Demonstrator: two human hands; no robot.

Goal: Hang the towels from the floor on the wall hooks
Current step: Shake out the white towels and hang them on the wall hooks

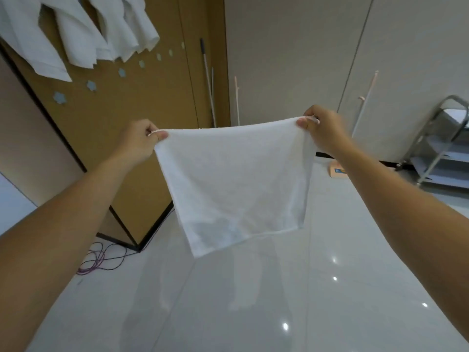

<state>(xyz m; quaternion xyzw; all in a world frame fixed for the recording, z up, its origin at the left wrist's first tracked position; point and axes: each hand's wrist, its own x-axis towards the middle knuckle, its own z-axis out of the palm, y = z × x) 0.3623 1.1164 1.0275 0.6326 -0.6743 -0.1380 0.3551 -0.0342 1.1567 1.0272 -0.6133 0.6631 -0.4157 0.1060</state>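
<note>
A white towel hangs spread out in the air in front of me, above the glossy white floor. My left hand pinches its upper left corner. My right hand pinches its upper right corner, and the top edge is pulled taut between them. Several white towels hang on the brown wall panel at the upper left. A row of small blue flower-shaped hooks runs along that panel to their right, with nothing on them.
A purple and black cable lies coiled on the floor by the panel's corner. Mop handles lean in the corner. A metal trolley stands at the right, with a small orange box on the floor beside it.
</note>
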